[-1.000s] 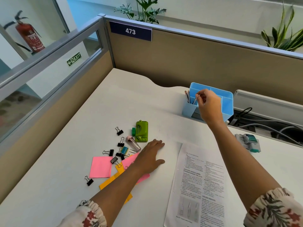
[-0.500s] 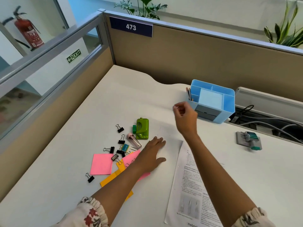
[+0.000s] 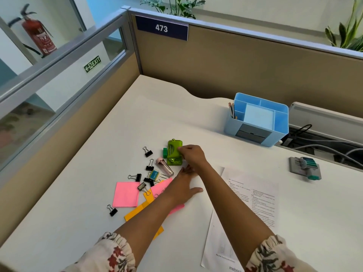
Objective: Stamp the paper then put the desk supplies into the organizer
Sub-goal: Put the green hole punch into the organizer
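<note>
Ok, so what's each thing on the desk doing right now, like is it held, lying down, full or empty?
Right hand: fingers curled onto the green hole punch.
Green hole punch: flat on desk, being touched.
Left hand: flat, fingers straight, resting on desk.
Blue organizer: upright, pencils in its left slot.
Pencils: standing.
Printed paper: lying flat.
Stamp: lying on desk, untouched.
Binder clips: scattered loose.
Sticky notes: lying flat.

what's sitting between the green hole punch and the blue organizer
Nothing visible. The right hand is on the green hole punch, and only bare white desk lies between it and the blue organizer. The binder clips and sticky notes lie on the punch's other side.
</note>
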Action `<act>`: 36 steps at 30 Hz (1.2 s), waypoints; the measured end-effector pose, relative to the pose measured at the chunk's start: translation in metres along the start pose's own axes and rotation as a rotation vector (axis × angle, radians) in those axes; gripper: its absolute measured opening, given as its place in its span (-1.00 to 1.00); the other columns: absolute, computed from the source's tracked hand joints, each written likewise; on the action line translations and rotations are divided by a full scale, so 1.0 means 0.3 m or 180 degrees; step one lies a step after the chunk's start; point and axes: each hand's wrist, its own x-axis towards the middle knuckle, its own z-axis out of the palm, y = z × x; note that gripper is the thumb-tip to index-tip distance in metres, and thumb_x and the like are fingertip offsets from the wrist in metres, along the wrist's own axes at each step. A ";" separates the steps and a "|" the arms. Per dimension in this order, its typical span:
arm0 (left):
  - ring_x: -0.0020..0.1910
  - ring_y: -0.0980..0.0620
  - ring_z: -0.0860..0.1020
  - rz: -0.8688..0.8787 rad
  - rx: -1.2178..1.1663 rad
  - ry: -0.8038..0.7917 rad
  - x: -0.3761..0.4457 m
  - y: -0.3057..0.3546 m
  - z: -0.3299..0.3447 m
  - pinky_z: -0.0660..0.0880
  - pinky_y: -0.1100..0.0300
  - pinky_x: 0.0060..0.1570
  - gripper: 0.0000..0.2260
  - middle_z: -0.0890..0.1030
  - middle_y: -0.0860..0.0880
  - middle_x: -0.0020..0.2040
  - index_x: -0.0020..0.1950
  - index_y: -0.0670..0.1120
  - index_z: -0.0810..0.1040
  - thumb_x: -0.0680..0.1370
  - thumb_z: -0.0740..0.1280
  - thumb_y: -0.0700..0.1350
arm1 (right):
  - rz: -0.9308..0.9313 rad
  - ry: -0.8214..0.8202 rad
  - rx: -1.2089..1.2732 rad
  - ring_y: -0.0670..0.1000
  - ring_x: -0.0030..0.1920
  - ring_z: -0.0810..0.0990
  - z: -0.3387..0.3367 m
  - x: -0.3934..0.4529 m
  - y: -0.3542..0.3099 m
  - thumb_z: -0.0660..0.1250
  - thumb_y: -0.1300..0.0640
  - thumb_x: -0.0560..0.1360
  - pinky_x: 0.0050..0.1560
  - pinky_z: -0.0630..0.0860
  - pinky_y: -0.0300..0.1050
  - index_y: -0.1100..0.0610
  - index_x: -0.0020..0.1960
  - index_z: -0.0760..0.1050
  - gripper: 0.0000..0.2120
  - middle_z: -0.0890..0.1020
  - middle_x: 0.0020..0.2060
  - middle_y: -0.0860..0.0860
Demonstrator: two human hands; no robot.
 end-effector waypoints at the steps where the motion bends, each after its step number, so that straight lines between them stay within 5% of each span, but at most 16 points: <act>1: 0.54 -0.03 0.12 -0.0016 0.0005 -0.0008 0.000 -0.001 0.000 0.14 0.04 0.50 -0.37 0.24 -0.03 0.53 0.53 -0.05 0.19 0.53 0.35 0.08 | 0.0043 -0.0006 0.0071 0.03 -0.07 0.58 0.003 0.001 0.001 0.39 0.07 0.51 -0.03 0.51 -0.13 0.16 0.01 0.63 -0.82 0.63 -0.10 0.06; 10: 0.48 0.01 0.21 0.0109 -0.0011 0.0124 0.000 0.012 -0.009 0.18 0.17 0.43 -0.42 0.30 0.00 0.49 0.48 -0.02 0.29 0.51 0.41 0.03 | 0.0478 0.0100 0.0865 0.00 -0.40 0.49 -0.042 -0.015 0.018 0.39 0.13 0.51 -0.42 0.38 -0.25 0.14 -0.24 0.56 -0.84 0.53 -0.40 0.03; 14: 0.54 0.03 0.09 0.0181 0.0079 0.0108 0.006 0.015 -0.011 0.06 0.19 0.47 -0.35 0.19 0.07 0.55 0.53 0.01 0.22 0.50 0.42 0.01 | 0.0296 0.0125 0.1388 0.05 -0.07 0.57 -0.112 -0.036 0.031 0.37 0.18 0.52 0.02 0.52 -0.08 0.26 -0.03 0.62 -0.86 0.62 -0.11 0.15; 17: 0.57 0.05 -0.04 0.0211 0.0285 -0.0080 0.016 0.017 -0.013 -0.09 0.16 0.49 -0.32 0.07 0.05 0.58 0.56 0.00 0.14 0.53 0.38 0.01 | 0.0134 0.0051 0.1942 0.06 -0.08 0.54 -0.170 -0.076 0.027 0.26 0.28 0.57 0.03 0.49 -0.16 0.26 -0.15 0.54 -0.84 0.56 -0.14 0.17; 23: 0.57 0.03 -0.05 0.0106 0.0486 -0.0210 0.031 0.021 -0.016 -0.07 0.04 0.50 -0.31 0.04 0.06 0.58 0.56 0.03 0.14 0.51 0.39 0.02 | 0.0221 0.0089 0.2754 0.04 -0.13 0.57 -0.316 -0.161 0.061 0.19 0.26 0.60 0.21 0.48 -0.05 0.27 -0.09 0.48 -0.85 0.56 -0.19 0.15; 29: 0.57 0.06 -0.06 0.0031 0.0631 -0.0274 0.029 0.041 -0.023 -0.08 0.04 0.50 -0.32 0.01 0.10 0.58 0.57 0.03 0.11 0.53 0.37 0.01 | -0.0020 -0.0152 0.3735 0.09 0.02 0.63 -0.534 -0.224 0.083 0.20 0.23 0.58 0.07 0.62 -0.09 0.24 0.10 0.49 -0.84 0.64 -0.03 0.20; 33: 0.57 0.07 -0.08 -0.0027 0.0666 -0.0347 0.029 0.049 -0.028 -0.09 0.05 0.50 -0.31 0.00 0.10 0.59 0.57 0.03 0.09 0.53 0.37 0.02 | -0.0467 0.0259 0.3785 0.01 -0.05 0.71 -0.677 -0.238 0.054 0.20 0.27 0.58 0.12 0.60 -0.08 0.22 0.23 0.45 -0.76 0.69 -0.02 0.14; 36: 0.57 0.07 -0.07 -0.0058 0.0680 -0.0364 0.029 0.061 -0.034 -0.07 0.05 0.50 -0.31 0.00 0.10 0.58 0.57 0.03 0.10 0.53 0.37 0.02 | -0.0597 0.0703 0.3491 0.02 0.04 0.66 -0.774 -0.225 0.033 0.27 0.24 0.54 0.04 0.62 -0.13 0.22 0.37 0.37 -0.59 0.58 0.17 0.15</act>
